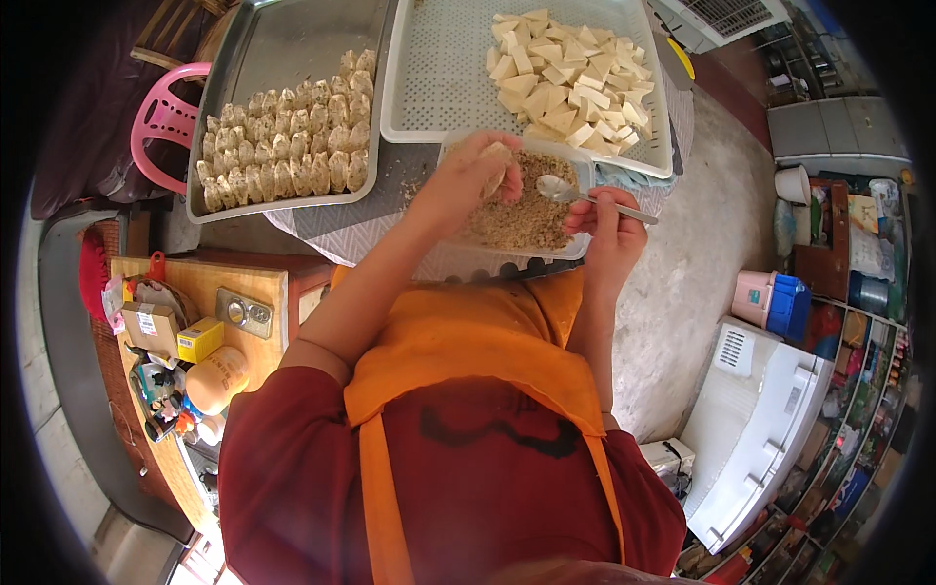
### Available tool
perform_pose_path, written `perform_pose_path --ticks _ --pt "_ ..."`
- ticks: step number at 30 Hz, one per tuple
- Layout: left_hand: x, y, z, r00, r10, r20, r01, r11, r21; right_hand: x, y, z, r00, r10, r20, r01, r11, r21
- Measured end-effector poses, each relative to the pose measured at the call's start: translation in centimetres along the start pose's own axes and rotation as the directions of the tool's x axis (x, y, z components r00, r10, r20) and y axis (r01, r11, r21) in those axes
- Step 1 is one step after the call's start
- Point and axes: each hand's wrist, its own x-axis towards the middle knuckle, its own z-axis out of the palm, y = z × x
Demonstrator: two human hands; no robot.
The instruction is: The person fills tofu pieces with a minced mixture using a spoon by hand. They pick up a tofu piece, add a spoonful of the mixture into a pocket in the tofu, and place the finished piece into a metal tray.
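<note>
My left hand [479,172] is over the left side of a clear plastic container [585,167]. Between its fingers is a pale piece of food [497,155], probably tofu, partly hidden by the hand. Crumbly brown filling [523,216] lies in the container. My right hand [608,230] grips a metal spoon [621,208] by its handle, with the bowl above the filling. Behind, a white perforated tray [439,88] bears a heap of triangular tofu pieces [570,80]. Rows of coated or filled pieces [285,142] stand in a metal tray [292,36] at the left.
A patterned cloth [329,238] covers the table. To the left are a pink plastic chair [164,128] and a wooden cabinet top [270,281] with a phone [245,312] and boxes. A white chest freezer [757,431] and crowded shelves [863,424] stand at the right.
</note>
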Motion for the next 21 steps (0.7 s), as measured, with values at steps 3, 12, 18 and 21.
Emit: perform_pose_path --ticks 3,12,18,21 --pt "-0.1 0.9 0.4 0.996 -0.092 0.01 0.092 0.977 -0.193 -0.2 0.2 0.7 0.992 0.077 0.104 -0.064 0.99 -0.127" --pt "-0.2 0.9 1.0 0.996 -0.008 -0.092 -0.005 0.99 -0.139 -0.7 0.4 1.6 0.976 0.154 0.157 -0.135 0.982 -0.13" --pt "-0.3 1.4 0.6 0.966 -0.254 -0.043 0.236 0.939 -0.251 -0.9 1.0 0.7 0.986 0.099 0.132 -0.079 0.986 -0.148" --pt "-0.6 1.4 1.9 0.968 -0.217 -0.124 0.196 0.968 -0.159 -1.2 1.0 0.8 0.986 0.105 0.129 -0.086 0.985 -0.149"
